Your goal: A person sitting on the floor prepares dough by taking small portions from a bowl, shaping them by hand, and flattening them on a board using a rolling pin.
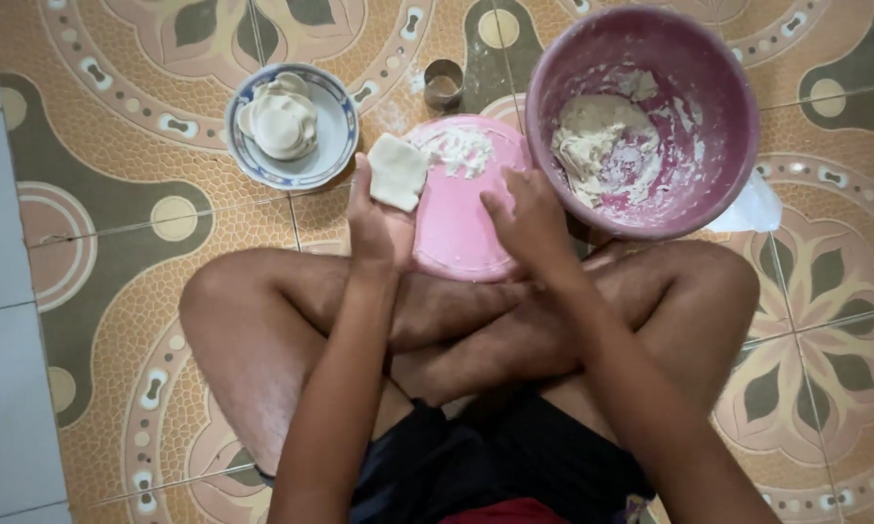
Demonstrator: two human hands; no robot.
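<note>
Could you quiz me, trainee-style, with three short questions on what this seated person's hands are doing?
1. True or false: the left hand holds a flat dough piece.
2. What lies in the white and blue bowl? A: flour only; B: stacked dough pieces; C: water.
3. Which vessel holds the dough lump?

Key: 1 true. 2 B. 3 the purple bowl, beyond the right hand and pink board.

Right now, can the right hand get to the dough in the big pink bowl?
Probably yes. The right hand is empty and sits beside the bowl, whose open top has nothing over the dough. The left hand holds a dough piece, off to the side.
</note>
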